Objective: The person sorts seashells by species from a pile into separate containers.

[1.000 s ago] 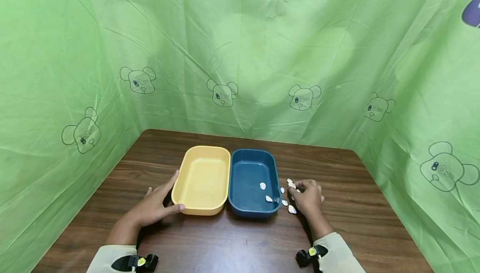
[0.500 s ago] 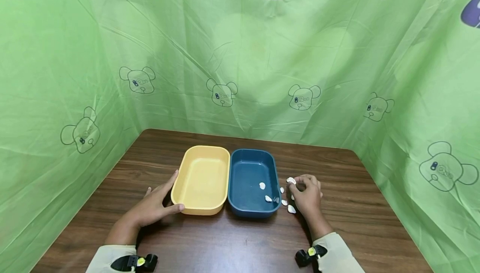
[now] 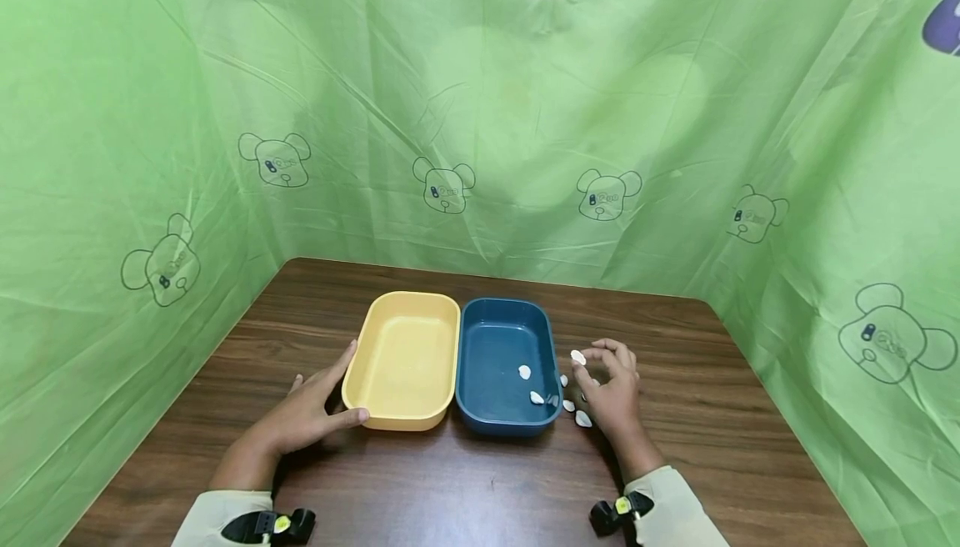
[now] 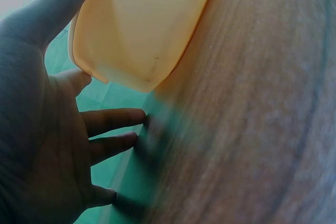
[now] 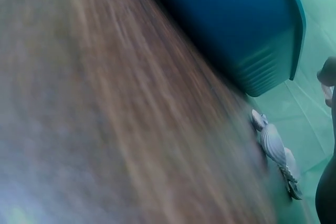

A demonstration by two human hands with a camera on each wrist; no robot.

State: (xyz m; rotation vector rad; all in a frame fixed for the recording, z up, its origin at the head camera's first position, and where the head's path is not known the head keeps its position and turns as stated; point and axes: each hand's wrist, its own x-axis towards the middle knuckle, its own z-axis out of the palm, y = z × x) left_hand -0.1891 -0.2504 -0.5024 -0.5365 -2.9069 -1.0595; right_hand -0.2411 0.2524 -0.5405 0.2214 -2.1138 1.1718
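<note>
In the head view, my left hand (image 3: 311, 409) rests against the near left corner of a yellow plastic container (image 3: 401, 363). Its thumb lies at the front rim and its straight, spread fingers run along the side. Thumb and fingertips of my right hand (image 3: 613, 388) pinch a small white seashell (image 3: 578, 358), just above the table to the right of a blue container (image 3: 501, 337). Inside the blue container lie two white shells, one in the middle (image 3: 524, 372) and one nearer the front (image 3: 536, 398). Ribbed shells (image 5: 272, 142) lie beside it in the right wrist view.
Both containers stand side by side on a dark wood-grain table (image 3: 465, 489). Several loose shells, including a larger shell (image 3: 582, 419), lie between the blue container and my right hand. A green printed curtain (image 3: 480, 113) hangs around the table's back and sides.
My right hand has lifted slightly up and away from the loose shells, with one shell now between its fingertips. My left hand and both containers have stayed put.
</note>
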